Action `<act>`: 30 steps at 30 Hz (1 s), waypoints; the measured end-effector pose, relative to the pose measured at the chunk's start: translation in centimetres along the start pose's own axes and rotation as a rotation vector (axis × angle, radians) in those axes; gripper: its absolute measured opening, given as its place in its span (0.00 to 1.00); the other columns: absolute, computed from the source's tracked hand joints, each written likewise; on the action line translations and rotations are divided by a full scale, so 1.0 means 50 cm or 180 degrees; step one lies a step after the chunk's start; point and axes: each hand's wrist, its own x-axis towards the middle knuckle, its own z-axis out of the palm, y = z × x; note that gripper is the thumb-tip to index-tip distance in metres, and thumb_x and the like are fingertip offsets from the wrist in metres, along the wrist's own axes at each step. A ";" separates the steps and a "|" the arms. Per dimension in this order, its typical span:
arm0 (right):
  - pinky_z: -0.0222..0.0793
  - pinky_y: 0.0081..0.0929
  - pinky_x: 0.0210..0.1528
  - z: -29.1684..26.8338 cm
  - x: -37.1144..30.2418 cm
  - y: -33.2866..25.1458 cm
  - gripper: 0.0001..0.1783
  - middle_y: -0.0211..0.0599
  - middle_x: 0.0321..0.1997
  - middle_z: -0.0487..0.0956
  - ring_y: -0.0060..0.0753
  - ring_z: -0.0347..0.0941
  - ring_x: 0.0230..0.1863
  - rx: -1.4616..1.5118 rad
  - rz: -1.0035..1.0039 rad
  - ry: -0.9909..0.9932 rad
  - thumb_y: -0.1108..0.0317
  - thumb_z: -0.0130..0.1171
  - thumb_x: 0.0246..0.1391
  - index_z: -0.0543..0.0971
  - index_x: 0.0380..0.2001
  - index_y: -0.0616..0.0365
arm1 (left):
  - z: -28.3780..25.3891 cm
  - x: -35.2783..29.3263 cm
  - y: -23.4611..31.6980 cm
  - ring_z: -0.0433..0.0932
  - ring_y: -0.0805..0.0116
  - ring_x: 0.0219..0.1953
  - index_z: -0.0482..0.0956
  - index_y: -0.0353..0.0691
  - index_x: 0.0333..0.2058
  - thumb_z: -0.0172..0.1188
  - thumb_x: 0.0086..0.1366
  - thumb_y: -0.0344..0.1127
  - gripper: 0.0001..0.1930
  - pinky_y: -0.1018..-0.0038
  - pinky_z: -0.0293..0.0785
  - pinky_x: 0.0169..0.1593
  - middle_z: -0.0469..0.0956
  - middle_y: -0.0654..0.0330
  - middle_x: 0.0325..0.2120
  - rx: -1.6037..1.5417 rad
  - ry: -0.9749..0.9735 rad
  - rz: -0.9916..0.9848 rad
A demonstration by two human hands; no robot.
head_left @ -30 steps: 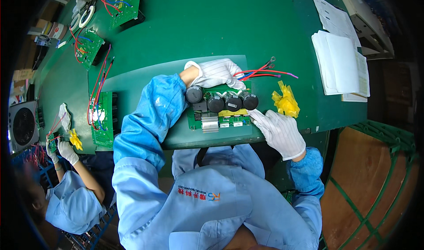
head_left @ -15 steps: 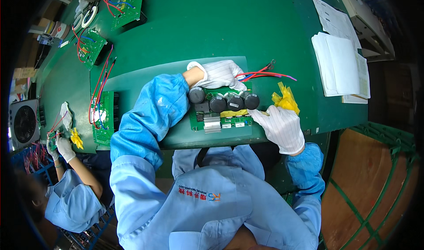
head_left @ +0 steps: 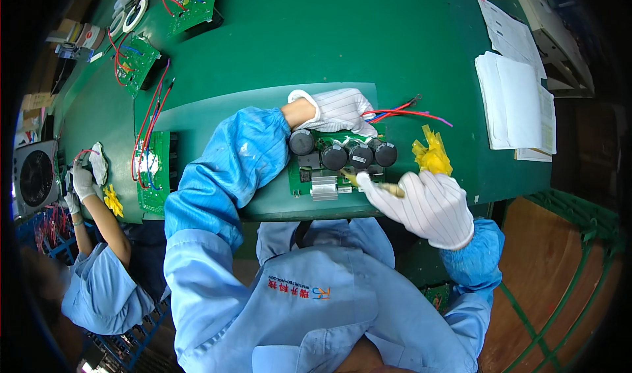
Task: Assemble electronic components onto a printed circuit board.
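Note:
A green circuit board (head_left: 304,192) with several black cylindrical capacitors (head_left: 334,156) and a silver heat sink (head_left: 324,187) lies near the table's front edge. My left hand (head_left: 343,111), in a white striped glove, grips the board's far edge beside the red and blue wires (head_left: 401,113); its fingertips are partly hidden. At the board's near right side my right hand (head_left: 428,205), also gloved, is closed on a strip of yellow tape (head_left: 349,177), one end of which is at the board. A tan-yellow bit shows between its fingers. Crumpled yellow tape (head_left: 431,152) lies just beyond this hand.
More wired circuit boards (head_left: 155,195) lie along the left of the green table (head_left: 296,37). White papers (head_left: 510,103) lie at the right. At far left a co-worker's gloved hands (head_left: 82,182) are near a fan unit (head_left: 36,179) and more yellow tape (head_left: 112,202).
My right hand has moved toward me and right, and the yellow strip that lay along the components has been lifted. My left hand stays on the board, which sits slightly further right in view.

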 end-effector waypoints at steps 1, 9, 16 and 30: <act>0.57 0.27 0.19 -0.020 0.004 -0.006 0.25 0.24 0.20 0.57 0.24 0.62 0.19 0.0036 -0.0005 0.0057 0.66 0.64 0.49 0.84 0.53 0.29 | 0.001 -0.007 0.002 0.78 0.71 0.33 0.83 0.34 0.44 0.60 0.68 0.41 0.15 0.71 0.76 0.40 0.84 0.59 0.32 -0.0014 0.0006 -0.0110; 0.68 0.36 0.24 0.021 -0.141 0.048 0.23 0.35 0.23 0.71 0.39 0.71 0.21 -0.0181 0.2188 0.0302 0.70 0.55 0.62 0.79 0.60 0.43 | 0.006 -0.011 0.025 0.76 0.73 0.31 0.83 0.35 0.41 0.62 0.67 0.40 0.14 0.72 0.73 0.38 0.82 0.62 0.30 0.0124 0.0076 -0.0346; 0.79 0.40 0.38 0.040 -0.182 -0.024 0.23 0.45 0.40 0.82 0.51 0.82 0.36 0.1080 0.3303 -0.0585 0.59 0.57 0.68 0.70 0.63 0.50 | 0.019 -0.015 0.048 0.73 0.76 0.29 0.83 0.36 0.38 0.64 0.66 0.40 0.12 0.73 0.70 0.35 0.80 0.65 0.27 0.0302 0.0196 -0.0600; 0.71 0.31 0.33 0.064 -0.068 -0.049 0.24 0.32 0.36 0.77 0.33 0.76 0.33 0.0132 0.1266 -0.0563 0.67 0.60 0.57 0.77 0.58 0.54 | 0.029 -0.001 0.051 0.69 0.81 0.25 0.83 0.38 0.33 0.69 0.64 0.40 0.11 0.75 0.65 0.30 0.76 0.72 0.22 0.0262 0.0432 -0.1003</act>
